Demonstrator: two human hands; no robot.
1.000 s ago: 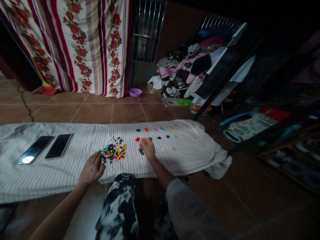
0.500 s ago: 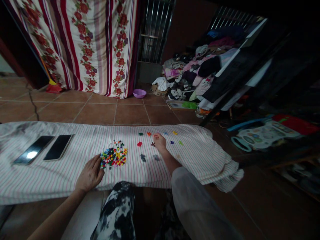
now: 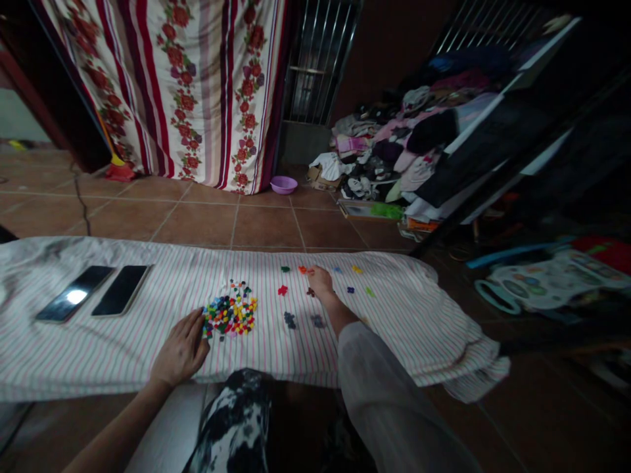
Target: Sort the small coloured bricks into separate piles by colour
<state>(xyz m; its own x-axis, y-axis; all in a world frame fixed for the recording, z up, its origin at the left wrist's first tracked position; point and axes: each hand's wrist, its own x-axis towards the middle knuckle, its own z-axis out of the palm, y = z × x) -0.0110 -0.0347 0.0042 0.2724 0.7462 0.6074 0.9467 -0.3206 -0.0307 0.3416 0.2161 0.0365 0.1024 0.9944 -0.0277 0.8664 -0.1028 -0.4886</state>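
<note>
My left hand lies flat on the striped cloth, fingers stretched out, its fingertips at the left edge of a pile of small multicoloured pieces. Out over the sorted pieces, my right hand has its fingers pinched on a small orange piece, right beside the orange group. Around this hand lie small groups by colour: green, red, brown, dark grey, lighter grey, blue, yellow and lime green. My right hand and forearm hide part of the layout.
Two phones lie on the left of the striped cloth. Beyond it are a tiled floor, a purple basin, a floral curtain and a heap of clothes. A toy panel stands at the right.
The whole view has shifted, so things appear slightly farther right. My right hand has edged a little closer to the orange group. My left hand stays beside the pile.
</note>
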